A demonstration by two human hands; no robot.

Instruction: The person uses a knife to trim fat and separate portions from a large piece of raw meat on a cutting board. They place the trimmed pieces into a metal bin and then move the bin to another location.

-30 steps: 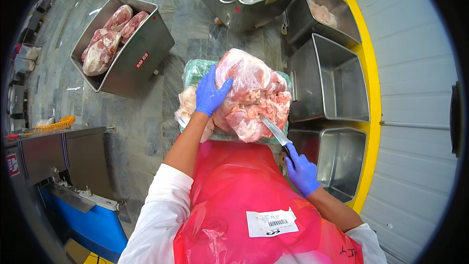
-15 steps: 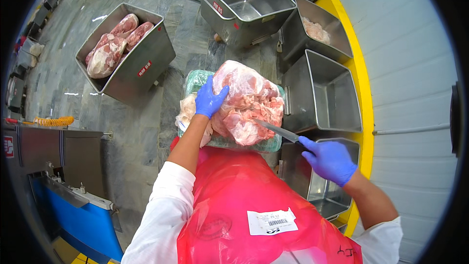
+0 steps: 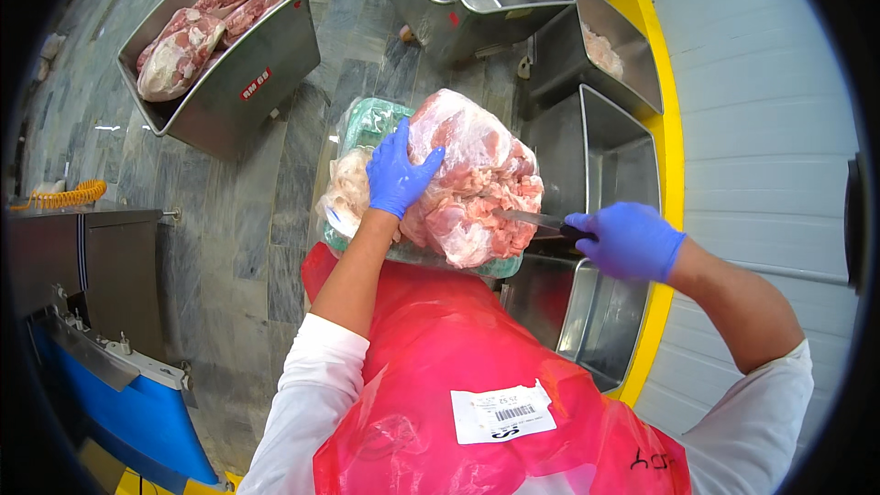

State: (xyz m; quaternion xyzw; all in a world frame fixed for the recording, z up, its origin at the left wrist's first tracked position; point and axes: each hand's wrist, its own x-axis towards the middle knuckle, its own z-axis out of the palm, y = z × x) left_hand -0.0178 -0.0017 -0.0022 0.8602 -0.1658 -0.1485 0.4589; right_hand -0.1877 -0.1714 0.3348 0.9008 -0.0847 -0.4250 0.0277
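Appearing heavy, soft and slippery, the meat (image 3: 467,151) seems best steadied at its left flank, where the left hand (image 3: 399,172) rests, thumb spread, the right hand (image 3: 634,243) gripping a knife (image 3: 536,218).

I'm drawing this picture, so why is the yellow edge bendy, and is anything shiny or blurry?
In the head view, the fisheye lens bows the yellow edge; also in the head view, light glints off the floor and red apron, while the right hand looks slightly blurred.
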